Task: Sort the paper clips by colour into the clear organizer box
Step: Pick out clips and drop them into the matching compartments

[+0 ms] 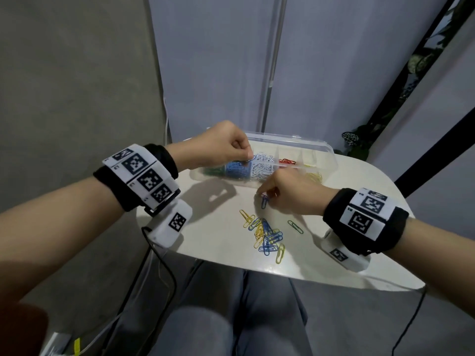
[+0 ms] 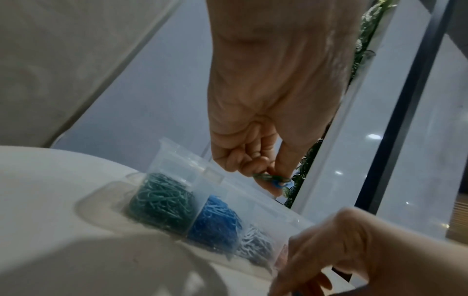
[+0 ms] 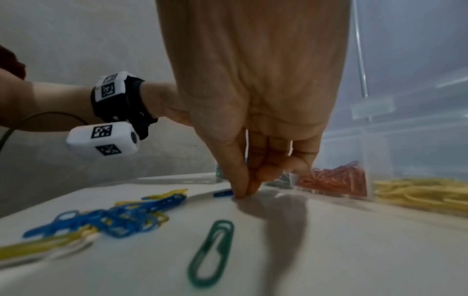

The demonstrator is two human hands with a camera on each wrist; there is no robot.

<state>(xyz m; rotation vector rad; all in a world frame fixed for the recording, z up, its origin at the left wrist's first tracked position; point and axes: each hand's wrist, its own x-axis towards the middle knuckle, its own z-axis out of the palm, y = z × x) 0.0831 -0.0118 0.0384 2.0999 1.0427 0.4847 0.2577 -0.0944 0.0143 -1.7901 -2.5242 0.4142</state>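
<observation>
The blue clip (image 3: 222, 193) under the right hand (image 1: 290, 194) lies flat on the table (image 1: 218, 247), just in front of the box (image 1: 326, 152). It looks feather-light, springy wire with a slick coating, so it will likely skate away if pushed from one side. The thumb and forefinger tips are pressed together on one end of it, which seems the right place: nip a rounded end and tip it up so an edge comes off the surface.

The left hand (image 2: 255, 140) hangs over the box above the blue compartment (image 2: 215, 222), pinching what looks like a green clip and a blue one together (image 2: 272, 178) (blurred, so the count is uncertain). Mixed colours would need separating before letting go.

Near the table's front edge sits a tangle of blue and yellow clips (image 1: 267, 235), which may hook one another when lifted, and a lone green clip (image 1: 295, 226) lies beside it. The box already holds green (image 2: 159, 202), blue, white (image 1: 264, 163), red (image 3: 334, 181) and yellow (image 3: 420, 192) heaps.
</observation>
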